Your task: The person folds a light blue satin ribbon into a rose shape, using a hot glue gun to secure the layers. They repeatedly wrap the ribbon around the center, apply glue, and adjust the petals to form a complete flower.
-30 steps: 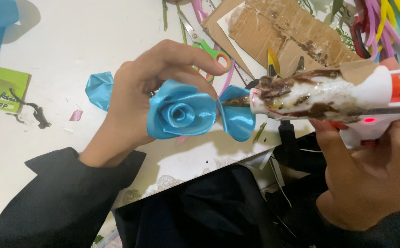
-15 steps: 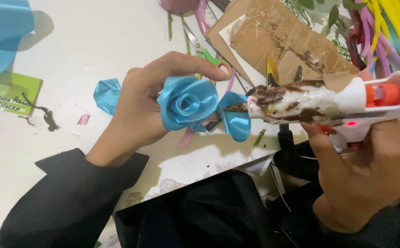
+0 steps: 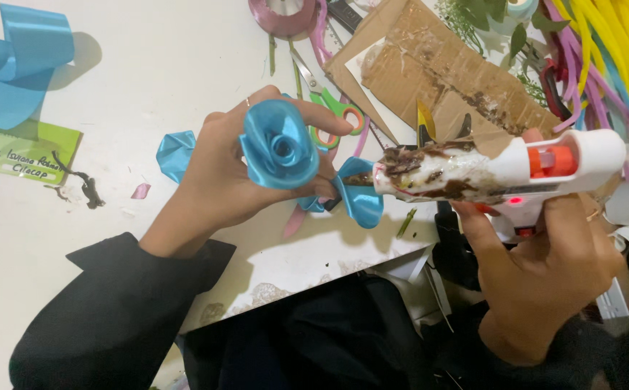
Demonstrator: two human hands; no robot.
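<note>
White tabletop (image 3: pixel 148 87) carries scissors (image 3: pixel 325 101) and cardboard (image 3: pixel 430 72). Left hand (image 3: pixel 220 180) pinches a shiny blue ribbon rose (image 3: pixel 278 144). Right hand (image 3: pixel 545 267) grips a glue-smeared white glue gun (image 3: pixel 488 170), its nozzle at the ribbon.

Your rose (image 3: pixel 278 144) is shiny sky blue; your glue gun (image 3: pixel 502 167) white, orange-triggered, brown-stained; scissors (image 3: pixel 329 108) green and orange; table (image 3: pixel 155 65) white.

From the left hand (image 3: pixel 224 177), bare white table (image 3: pixel 148 79) lies open toward 11 and 12 o'clock. At 9 o'clock a green label (image 3: pixel 25 155) and blue ribbon loop (image 3: pixel 22 65) crowd in. Scissors (image 3: pixel 325 101), cardboard (image 3: pixel 430 72) and the glue gun (image 3: pixel 488 170) block 1 through 3.
</note>
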